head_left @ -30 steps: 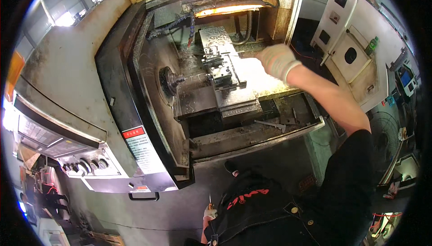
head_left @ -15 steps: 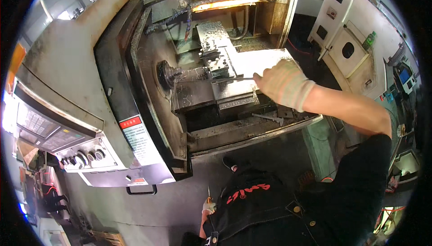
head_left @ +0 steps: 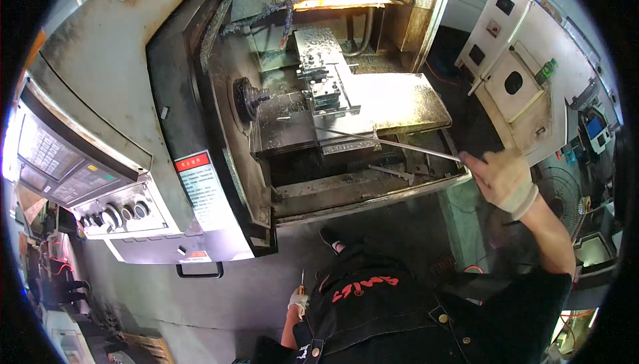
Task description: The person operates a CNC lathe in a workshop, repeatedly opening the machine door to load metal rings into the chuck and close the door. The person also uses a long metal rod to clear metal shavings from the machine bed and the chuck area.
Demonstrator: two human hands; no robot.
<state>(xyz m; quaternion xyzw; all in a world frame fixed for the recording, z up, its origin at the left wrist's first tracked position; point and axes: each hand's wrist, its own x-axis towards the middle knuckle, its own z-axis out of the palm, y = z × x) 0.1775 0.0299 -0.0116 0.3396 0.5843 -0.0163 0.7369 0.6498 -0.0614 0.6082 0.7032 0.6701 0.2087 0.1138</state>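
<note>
A workshop with a large grey metal lathe (head_left: 219, 131), its open chamber oily and lit from the far side. Inside sit a round chuck (head_left: 245, 100) and a blocky tool post (head_left: 326, 91). The gloved right hand (head_left: 500, 178) is closed around a thin metal rod (head_left: 386, 142) reaching left into the chamber. The gloved left hand (head_left: 297, 299), low near the body, pinches a small orange-handled tool (head_left: 301, 283).

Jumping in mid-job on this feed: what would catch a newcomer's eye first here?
First the big open lathe enclosure filling the upper centre, lit inside, with its chuck at left and tool block beside it. Next the gloved right hand at right, holding a long thin metal rod that reaches in. Low down, the gloved left hand grips a small tool.
</note>
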